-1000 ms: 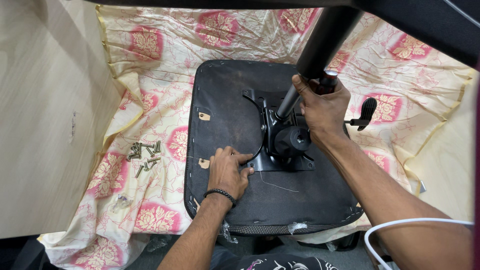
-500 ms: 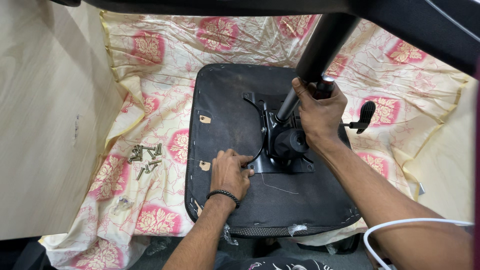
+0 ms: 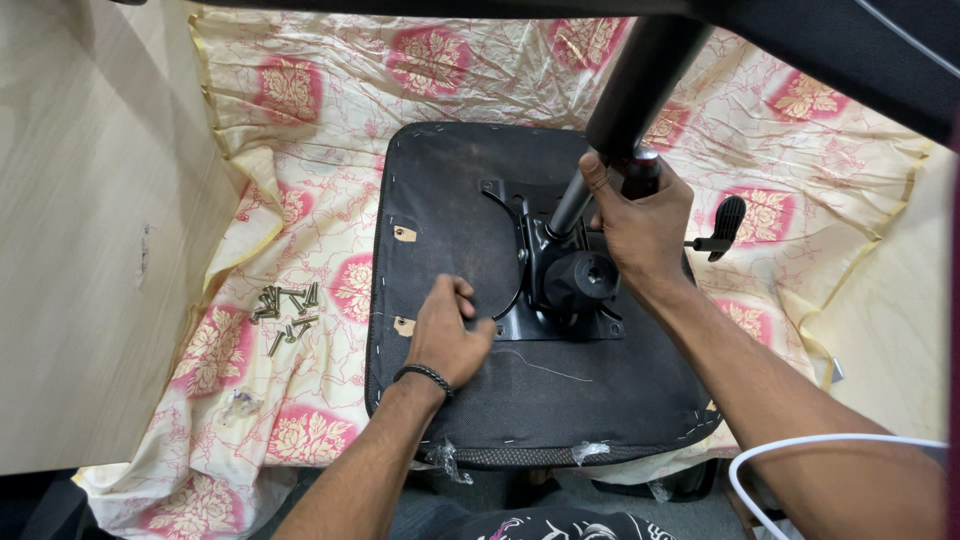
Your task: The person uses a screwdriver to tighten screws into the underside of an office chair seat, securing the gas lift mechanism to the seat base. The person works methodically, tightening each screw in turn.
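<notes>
nearest the camera, a white cable loops over the right forearm, just in front of the upturned office chair seat, which lies underside-up on a floral cloth. the left hand rests on the seat's black fabric at the front-left corner of the metal tilt mechanism plate, its grip curled loosely with fingertips pressing down, holding nothing. bolted at the seat's middle, that plate carries the gas lift cylinder, and the right hand has its grip wrapped closed around the cylinder's lower end. to seat the column well, i'd judge it best kept square to the plate's socket, with the left hand steadying the seat (it looks free to slide on the cloth). left of the seat, a loose cluster of screws lies on the cloth; no container is in view. right of the seat, a black lever handle sticks out.
</notes>
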